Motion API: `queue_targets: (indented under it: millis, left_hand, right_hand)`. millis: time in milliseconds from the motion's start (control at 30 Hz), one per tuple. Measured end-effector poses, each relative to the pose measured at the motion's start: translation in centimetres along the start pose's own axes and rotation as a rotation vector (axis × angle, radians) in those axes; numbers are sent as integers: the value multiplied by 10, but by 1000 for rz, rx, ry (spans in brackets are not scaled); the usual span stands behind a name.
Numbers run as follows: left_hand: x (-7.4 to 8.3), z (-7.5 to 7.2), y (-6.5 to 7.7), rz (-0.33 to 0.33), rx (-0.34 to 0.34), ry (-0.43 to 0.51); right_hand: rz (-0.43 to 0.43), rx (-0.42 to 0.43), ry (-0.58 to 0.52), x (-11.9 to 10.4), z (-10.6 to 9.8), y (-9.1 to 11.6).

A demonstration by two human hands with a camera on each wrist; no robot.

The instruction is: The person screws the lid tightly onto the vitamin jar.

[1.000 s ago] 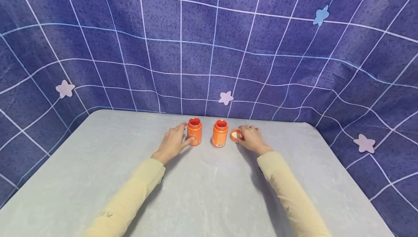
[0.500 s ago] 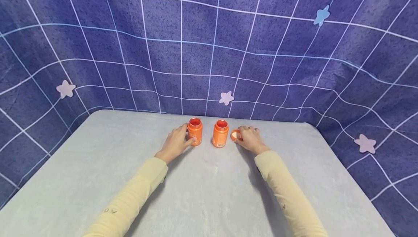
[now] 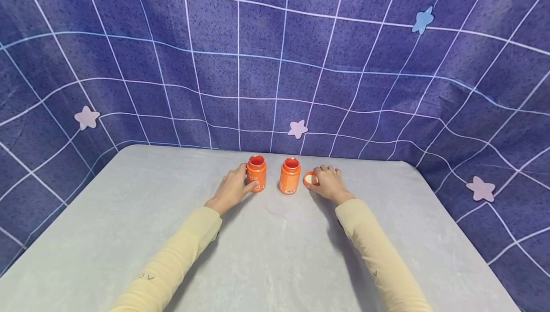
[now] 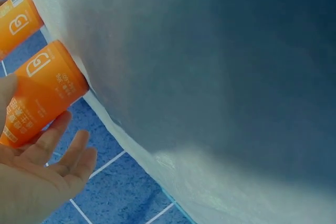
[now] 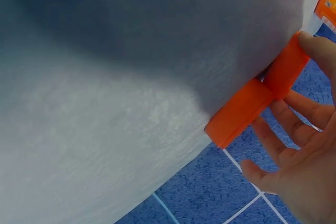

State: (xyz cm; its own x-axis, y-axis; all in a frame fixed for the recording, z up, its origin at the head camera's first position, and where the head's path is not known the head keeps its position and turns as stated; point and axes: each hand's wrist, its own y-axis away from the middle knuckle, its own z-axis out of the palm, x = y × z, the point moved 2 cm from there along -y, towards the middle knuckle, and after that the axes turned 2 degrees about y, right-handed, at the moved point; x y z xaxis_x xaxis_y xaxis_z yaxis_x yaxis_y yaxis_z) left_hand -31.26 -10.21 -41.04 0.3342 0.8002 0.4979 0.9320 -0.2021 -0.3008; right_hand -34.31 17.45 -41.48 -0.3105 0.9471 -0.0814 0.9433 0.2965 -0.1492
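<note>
Two open orange bottles stand upright side by side near the table's far edge, their mouths uncapped. Around the left bottle [image 3: 256, 178] my left hand [image 3: 232, 187] has its thumb in front and a finger behind, and the left wrist view shows its other fingers spread below. The other bottle [image 3: 290, 177] stands untouched between the hands. My right hand [image 3: 330, 184] pinches an orange lid [image 3: 310, 178], whose pale inside faces up, by its edge. A second orange lid [image 5: 239, 114] touches the first in the right wrist view; the hand hides it in the head view.
A grey-white cloth covers the table [image 3: 266, 254]. Behind it hangs a blue curtain [image 3: 258, 78] with white grid lines and stars, rising close beyond the bottles and lids. Both sleeved forearms reach in from the front edge.
My left hand has come in closer and its thumb and finger have closed on the left bottle, which turned slightly. My right hand has shifted a little left over the lid.
</note>
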Motion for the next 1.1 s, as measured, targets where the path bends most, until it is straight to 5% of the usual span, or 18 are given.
queue_targets:
  millis: [1100]
  left_hand:
    - [4,-1,6,12,57,-175]
  right_hand:
    - [-69,145,-73,-2,-10,20]
